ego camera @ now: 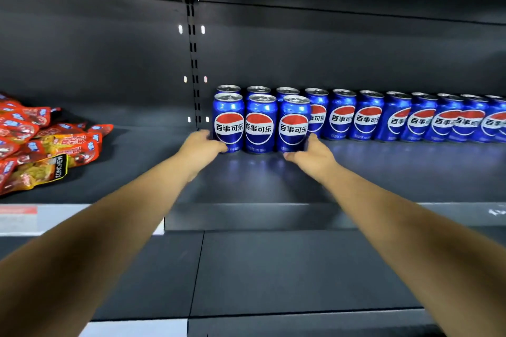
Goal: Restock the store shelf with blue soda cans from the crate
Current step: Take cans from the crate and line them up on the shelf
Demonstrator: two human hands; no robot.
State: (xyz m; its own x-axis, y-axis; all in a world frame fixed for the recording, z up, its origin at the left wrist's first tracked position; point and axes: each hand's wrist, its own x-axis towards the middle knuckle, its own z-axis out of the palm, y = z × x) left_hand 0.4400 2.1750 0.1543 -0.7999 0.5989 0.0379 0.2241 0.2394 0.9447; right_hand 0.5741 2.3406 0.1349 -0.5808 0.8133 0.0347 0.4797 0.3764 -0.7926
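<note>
Both forearms reach straight out from the near edge over the dark shelf [273, 180]. The left hand [201, 145] curls its fingers round the left side of the left front can [229, 122]; the right hand [312, 152] wraps its fingers round the lower right side of the right front can [293, 124]. A middle front can [260, 123] stands between them, all three upright with logos facing near. Behind them a back row of cans [368, 115] runs to the right along the far wall. Red snack packets [35, 142] lie well apart at far left.
</note>
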